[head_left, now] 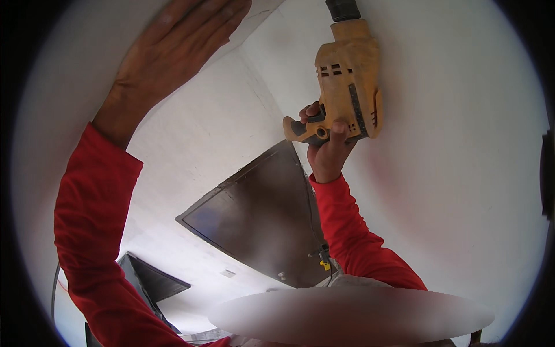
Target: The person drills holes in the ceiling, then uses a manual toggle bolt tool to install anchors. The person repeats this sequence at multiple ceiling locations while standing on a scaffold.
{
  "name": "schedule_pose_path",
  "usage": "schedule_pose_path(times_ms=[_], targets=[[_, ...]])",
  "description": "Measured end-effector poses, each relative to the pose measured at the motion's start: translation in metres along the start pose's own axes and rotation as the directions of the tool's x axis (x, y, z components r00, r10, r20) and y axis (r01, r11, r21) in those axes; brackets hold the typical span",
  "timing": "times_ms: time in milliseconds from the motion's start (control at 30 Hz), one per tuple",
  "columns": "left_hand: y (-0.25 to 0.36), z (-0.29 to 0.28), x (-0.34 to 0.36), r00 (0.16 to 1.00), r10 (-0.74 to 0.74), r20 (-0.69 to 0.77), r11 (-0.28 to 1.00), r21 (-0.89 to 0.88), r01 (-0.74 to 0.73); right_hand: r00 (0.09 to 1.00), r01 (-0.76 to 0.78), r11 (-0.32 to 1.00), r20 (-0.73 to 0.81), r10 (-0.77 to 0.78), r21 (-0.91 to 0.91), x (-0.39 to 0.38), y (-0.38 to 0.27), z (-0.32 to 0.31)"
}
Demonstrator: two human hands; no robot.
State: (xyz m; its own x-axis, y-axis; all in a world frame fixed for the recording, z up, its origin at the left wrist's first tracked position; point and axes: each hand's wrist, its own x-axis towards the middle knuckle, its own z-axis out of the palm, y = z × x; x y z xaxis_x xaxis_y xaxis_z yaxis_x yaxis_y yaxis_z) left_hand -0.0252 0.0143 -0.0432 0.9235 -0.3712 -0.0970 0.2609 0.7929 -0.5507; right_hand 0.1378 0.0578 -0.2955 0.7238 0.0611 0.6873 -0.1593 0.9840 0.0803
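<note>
A yellow and black power drill (346, 69) is raised at the upper right, its black chuck pointing up at the frame's top edge. My right hand (330, 151) grips it from below. The thumb lies over the drill's rear body, and some fingertips show by the black grip and trigger; the others are hidden behind the tool. Up at the top left, my left hand (179, 43) is stretched out flat with its back showing, at or close to a white surface (263, 11). Nothing can be seen in it, though its palm is hidden. Red sleeves cover both forearms.
A white wall (457, 144) fills the right side. Behind my arms is a dark brown door (254, 214) with a knob. A thin cord hangs beside it, near a small yellow and black item (324, 261). A black-framed opening (153, 277) lies lower left.
</note>
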Motion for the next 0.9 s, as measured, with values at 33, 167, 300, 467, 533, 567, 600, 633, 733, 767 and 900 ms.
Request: schedule_pose_path(times_ms=[33, 167, 300, 467, 533, 567, 600, 633, 733, 767, 900], targets=[[-0.001, 0.001, -0.002, 1.0, 0.008, -0.009, 1.0, 0.003, -0.008, 1.0, 0.004, 1.0, 0.001, -0.004, 0.013, -0.001, 0.001, -0.001], [-0.002, -0.003, -0.009, 1.0, -0.006, -0.021, 1.0, -0.023, 0.006, 1.0, 0.004, 0.999, -0.015, -0.004, 0.049, -0.004, 0.009, -0.009], [0.0, -0.008, -0.012, 0.999, -0.04, -0.003, 0.999, -0.031, 0.04, 0.999, 0.048, 0.999, 0.005, -0.048, 0.008, -0.003, 0.015, -0.016], [-0.001, -0.011, -0.015, 0.998, -0.051, -0.021, 0.998, -0.037, 0.05, 0.975, -0.148, 0.798, -0.049, 0.217, 0.584, 0.0, 0.013, -0.012], [-0.002, -0.017, -0.021, 0.997, -0.059, -0.051, 0.998, -0.022, 0.058, 0.943, -0.209, 0.638, -0.02, 0.333, 0.741, -0.01, 0.011, -0.007], [-0.002, -0.021, -0.024, 0.997, -0.061, -0.054, 0.998, -0.021, 0.06, 0.948, -0.219, 0.693, -0.019, 0.318, 0.686, -0.016, 0.007, -0.008], [-0.003, -0.024, -0.026, 0.996, -0.064, -0.056, 0.998, -0.021, 0.063, 0.95, -0.227, 0.759, -0.034, 0.312, 0.61, -0.019, 0.006, -0.009], [-0.003, -0.028, -0.028, 0.997, -0.065, -0.038, 0.997, -0.031, 0.064, 0.95, -0.219, 0.737, -0.032, 0.309, 0.639, -0.022, 0.004, -0.01], [-0.004, -0.033, -0.029, 0.998, -0.062, -0.032, 0.997, -0.036, 0.061, 0.945, -0.258, 0.757, -0.006, 0.326, 0.6, -0.026, 0.004, -0.018], [-0.005, -0.032, -0.027, 0.997, -0.067, -0.042, 0.997, -0.037, 0.065, 0.938, -0.314, 0.782, 0.048, 0.343, 0.539, -0.024, 0.005, -0.022], [-0.006, -0.028, -0.021, 0.994, -0.088, -0.06, 0.995, -0.061, 0.084, 0.981, -0.174, 0.814, 0.025, 0.192, 0.555, -0.015, 0.014, -0.031]])
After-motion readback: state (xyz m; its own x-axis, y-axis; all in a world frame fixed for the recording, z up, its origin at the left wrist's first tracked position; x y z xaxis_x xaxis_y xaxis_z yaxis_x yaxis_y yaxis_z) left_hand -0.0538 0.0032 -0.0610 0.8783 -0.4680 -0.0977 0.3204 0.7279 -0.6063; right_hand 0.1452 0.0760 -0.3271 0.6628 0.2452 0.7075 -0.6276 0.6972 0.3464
